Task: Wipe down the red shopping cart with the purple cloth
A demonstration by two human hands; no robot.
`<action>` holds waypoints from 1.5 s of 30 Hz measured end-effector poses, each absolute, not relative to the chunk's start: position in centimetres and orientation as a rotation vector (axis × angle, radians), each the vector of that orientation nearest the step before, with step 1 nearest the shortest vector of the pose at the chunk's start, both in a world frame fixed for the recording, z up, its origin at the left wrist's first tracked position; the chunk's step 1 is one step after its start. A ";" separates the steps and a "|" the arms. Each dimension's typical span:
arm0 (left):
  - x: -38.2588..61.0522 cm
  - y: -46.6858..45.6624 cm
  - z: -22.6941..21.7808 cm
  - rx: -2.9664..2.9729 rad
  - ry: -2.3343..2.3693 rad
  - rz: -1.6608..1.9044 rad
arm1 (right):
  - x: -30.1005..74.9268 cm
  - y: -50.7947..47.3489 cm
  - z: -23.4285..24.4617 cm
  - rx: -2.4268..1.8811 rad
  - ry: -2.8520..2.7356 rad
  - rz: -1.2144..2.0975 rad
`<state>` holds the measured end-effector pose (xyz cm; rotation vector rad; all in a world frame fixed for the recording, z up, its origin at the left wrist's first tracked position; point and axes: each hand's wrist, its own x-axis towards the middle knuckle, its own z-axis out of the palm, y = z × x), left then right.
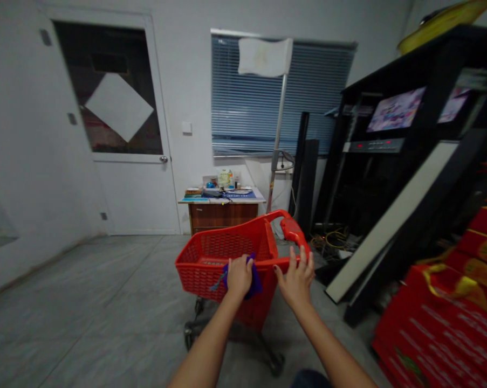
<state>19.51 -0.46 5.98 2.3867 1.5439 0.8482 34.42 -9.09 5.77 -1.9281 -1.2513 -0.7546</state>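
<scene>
Head view: the left hand (239,276) is clutching a blue cloth (255,281) against a red plastic shopping cart (223,269) standing on the floor (85,291), while the right hand (295,281) is spreading open against its rear bar (269,263), which looks light, stiff and easily gripped.

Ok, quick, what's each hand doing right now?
Left hand: closed, holding a purple cloth at the rim of the red shopping cart.
Right hand: open, fingers spread, at the same rim, holding nothing.
</scene>
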 end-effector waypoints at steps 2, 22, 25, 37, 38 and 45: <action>20.8 -1.2 6.7 2.398 1.410 0.902 | 33.7 -9.7 6.0 -1.934 -1.302 -0.738; 16.3 -1.1 9.2 2.356 1.227 1.034 | 31.0 -8.0 6.0 -1.542 -1.386 -0.476; 15.5 -1.3 9.9 2.378 0.980 1.038 | 31.4 -8.3 6.2 -1.564 -1.494 -0.443; 13.5 0.4 10.5 2.280 1.110 1.007 | 28.5 -7.0 5.1 -1.573 -1.423 -0.427; 13.8 -0.6 11.0 2.326 1.042 1.006 | 28.1 -7.0 5.0 -1.561 -1.423 -0.438; 12.9 -1.3 12.6 2.384 1.010 0.947 | 29.7 -7.8 6.3 -1.566 -1.608 -0.492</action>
